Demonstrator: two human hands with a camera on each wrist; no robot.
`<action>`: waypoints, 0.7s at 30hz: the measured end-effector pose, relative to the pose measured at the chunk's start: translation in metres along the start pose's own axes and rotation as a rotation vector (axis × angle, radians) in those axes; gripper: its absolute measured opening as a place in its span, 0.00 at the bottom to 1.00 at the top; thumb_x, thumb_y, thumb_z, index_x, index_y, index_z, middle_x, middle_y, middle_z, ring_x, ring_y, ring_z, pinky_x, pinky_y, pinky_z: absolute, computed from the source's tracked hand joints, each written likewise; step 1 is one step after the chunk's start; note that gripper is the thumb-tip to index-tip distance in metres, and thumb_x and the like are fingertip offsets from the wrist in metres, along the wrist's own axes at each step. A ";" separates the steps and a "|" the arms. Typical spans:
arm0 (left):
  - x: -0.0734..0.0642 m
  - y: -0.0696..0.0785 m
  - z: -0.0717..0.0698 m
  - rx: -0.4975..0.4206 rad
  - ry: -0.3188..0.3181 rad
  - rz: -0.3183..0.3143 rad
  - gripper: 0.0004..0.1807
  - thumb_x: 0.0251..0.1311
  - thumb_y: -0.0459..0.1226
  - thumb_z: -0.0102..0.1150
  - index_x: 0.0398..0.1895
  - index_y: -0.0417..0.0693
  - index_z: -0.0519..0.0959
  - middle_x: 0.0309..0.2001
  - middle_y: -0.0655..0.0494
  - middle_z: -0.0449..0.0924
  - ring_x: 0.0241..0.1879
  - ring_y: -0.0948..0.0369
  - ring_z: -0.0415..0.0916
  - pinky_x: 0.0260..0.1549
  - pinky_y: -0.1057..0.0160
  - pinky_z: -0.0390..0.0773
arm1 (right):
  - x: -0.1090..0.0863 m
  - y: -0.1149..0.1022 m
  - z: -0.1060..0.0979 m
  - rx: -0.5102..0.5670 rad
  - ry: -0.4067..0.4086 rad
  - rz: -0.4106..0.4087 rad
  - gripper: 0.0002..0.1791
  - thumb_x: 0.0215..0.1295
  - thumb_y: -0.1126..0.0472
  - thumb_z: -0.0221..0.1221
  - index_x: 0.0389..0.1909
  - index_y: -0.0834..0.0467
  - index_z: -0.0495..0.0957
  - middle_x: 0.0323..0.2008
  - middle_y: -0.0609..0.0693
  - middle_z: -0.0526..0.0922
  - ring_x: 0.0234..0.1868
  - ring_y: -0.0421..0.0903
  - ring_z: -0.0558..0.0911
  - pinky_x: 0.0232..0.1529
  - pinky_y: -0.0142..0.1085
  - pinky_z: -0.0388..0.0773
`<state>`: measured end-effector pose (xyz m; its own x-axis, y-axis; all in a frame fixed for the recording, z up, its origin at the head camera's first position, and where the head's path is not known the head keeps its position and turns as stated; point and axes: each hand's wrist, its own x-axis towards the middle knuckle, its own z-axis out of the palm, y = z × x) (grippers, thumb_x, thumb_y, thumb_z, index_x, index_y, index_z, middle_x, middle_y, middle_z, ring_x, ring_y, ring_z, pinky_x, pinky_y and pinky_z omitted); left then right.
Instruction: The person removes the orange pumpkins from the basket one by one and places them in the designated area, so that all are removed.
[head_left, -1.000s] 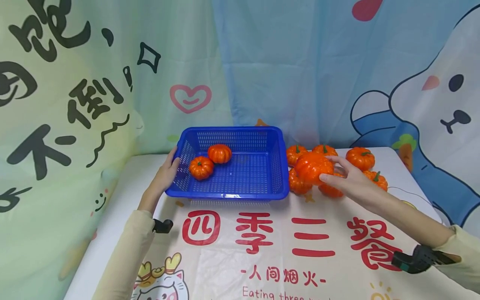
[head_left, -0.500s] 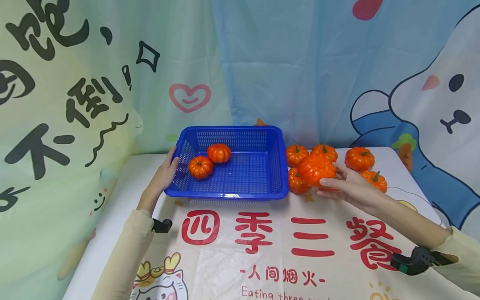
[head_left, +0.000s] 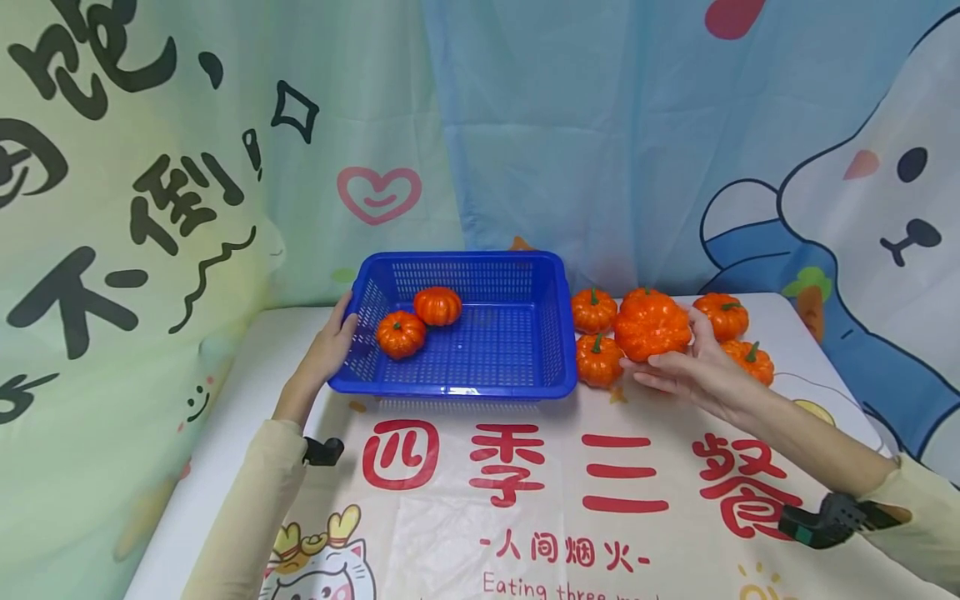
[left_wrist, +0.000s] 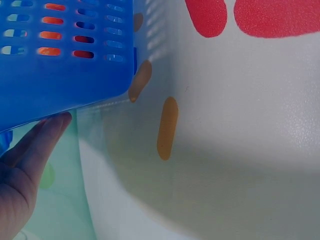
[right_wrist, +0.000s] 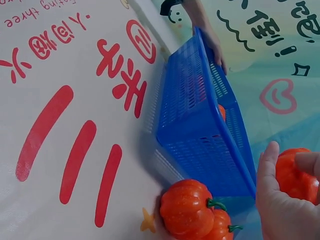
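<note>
My right hand (head_left: 701, 362) holds an orange toy pumpkin (head_left: 652, 327), thumb and fingers around its side, above other pumpkins right of the basket. In the right wrist view part of the held pumpkin (right_wrist: 295, 175) shows between thumb and fingers. My left hand (head_left: 333, 342) rests against the left rim of the blue plastic basket (head_left: 450, 390). The left wrist view shows straight fingers (left_wrist: 42, 145) along the basket's outside. Two orange pumpkins, one in front (head_left: 401, 335) and one behind (head_left: 438, 307), sit in the basket's left half.
Several toy pumpkins with green stems, including a back one (head_left: 593, 311) and a front one (head_left: 598, 360), stand beside the basket's right wall. Another pumpkin (head_left: 722, 317) lies farther right. A printed cloth (head_left: 480, 525) covers the table, with a curtain (head_left: 525, 167) behind.
My right hand has carried its pumpkin rightward, away from the basket, and turned it slightly. The left hand and basket have stayed in place.
</note>
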<state>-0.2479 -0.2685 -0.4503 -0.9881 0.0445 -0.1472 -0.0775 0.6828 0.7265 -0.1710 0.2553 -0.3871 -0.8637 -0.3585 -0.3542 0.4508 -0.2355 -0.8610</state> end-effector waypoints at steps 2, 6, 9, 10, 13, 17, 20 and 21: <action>-0.001 0.001 0.000 0.006 0.000 0.001 0.33 0.76 0.52 0.25 0.79 0.60 0.35 0.77 0.39 0.45 0.71 0.33 0.54 0.68 0.32 0.53 | 0.000 0.000 0.000 -0.022 0.020 -0.009 0.41 0.73 0.63 0.50 0.66 0.26 0.34 0.70 0.52 0.35 0.49 0.43 0.84 0.48 0.39 0.83; -0.001 0.002 0.000 0.013 0.003 -0.005 0.32 0.75 0.52 0.25 0.79 0.61 0.35 0.77 0.39 0.46 0.70 0.32 0.54 0.68 0.32 0.53 | 0.001 -0.001 0.000 -0.095 0.040 -0.001 0.35 0.73 0.43 0.44 0.68 0.28 0.30 0.69 0.50 0.38 0.56 0.46 0.74 0.49 0.42 0.83; -0.002 0.001 -0.001 0.007 0.003 -0.011 0.33 0.75 0.53 0.25 0.79 0.61 0.35 0.77 0.39 0.45 0.71 0.33 0.54 0.68 0.32 0.53 | 0.002 0.001 0.000 -0.140 0.046 0.003 0.38 0.69 0.33 0.38 0.70 0.30 0.26 0.71 0.51 0.36 0.62 0.51 0.65 0.50 0.44 0.83; -0.002 0.001 -0.001 0.004 0.002 -0.011 0.33 0.75 0.53 0.25 0.79 0.62 0.35 0.77 0.40 0.45 0.71 0.33 0.53 0.68 0.32 0.52 | 0.002 0.002 0.000 -0.150 0.050 0.000 0.38 0.70 0.33 0.37 0.71 0.31 0.25 0.71 0.50 0.36 0.63 0.52 0.62 0.49 0.44 0.83; -0.003 0.001 -0.001 0.004 -0.002 -0.010 0.33 0.75 0.53 0.25 0.79 0.62 0.34 0.77 0.40 0.45 0.71 0.32 0.53 0.67 0.31 0.52 | 0.002 0.004 0.000 -0.185 0.069 -0.011 0.33 0.73 0.36 0.37 0.69 0.34 0.30 0.69 0.50 0.38 0.65 0.52 0.58 0.48 0.42 0.84; -0.002 0.001 0.000 0.009 -0.003 -0.008 0.33 0.75 0.53 0.25 0.78 0.63 0.34 0.77 0.39 0.45 0.70 0.32 0.54 0.67 0.32 0.53 | 0.002 0.006 0.000 -0.303 0.097 -0.025 0.34 0.75 0.44 0.43 0.69 0.40 0.31 0.70 0.54 0.39 0.69 0.59 0.54 0.48 0.38 0.83; -0.001 0.001 0.000 0.012 -0.002 -0.008 0.33 0.75 0.53 0.25 0.78 0.63 0.34 0.77 0.40 0.45 0.71 0.32 0.54 0.67 0.31 0.53 | 0.002 0.009 -0.001 -0.487 0.127 -0.021 0.43 0.73 0.48 0.50 0.75 0.45 0.29 0.73 0.62 0.41 0.72 0.64 0.51 0.50 0.34 0.82; -0.001 0.001 0.000 0.012 -0.002 -0.008 0.33 0.75 0.53 0.25 0.78 0.63 0.34 0.77 0.40 0.45 0.71 0.32 0.53 0.67 0.31 0.53 | 0.001 0.010 -0.001 -0.564 0.139 -0.017 0.46 0.72 0.49 0.51 0.76 0.49 0.30 0.73 0.64 0.43 0.72 0.65 0.52 0.51 0.33 0.81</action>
<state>-0.2469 -0.2682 -0.4493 -0.9872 0.0404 -0.1542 -0.0837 0.6916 0.7174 -0.1682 0.2535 -0.3963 -0.9086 -0.2280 -0.3500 0.2794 0.2911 -0.9150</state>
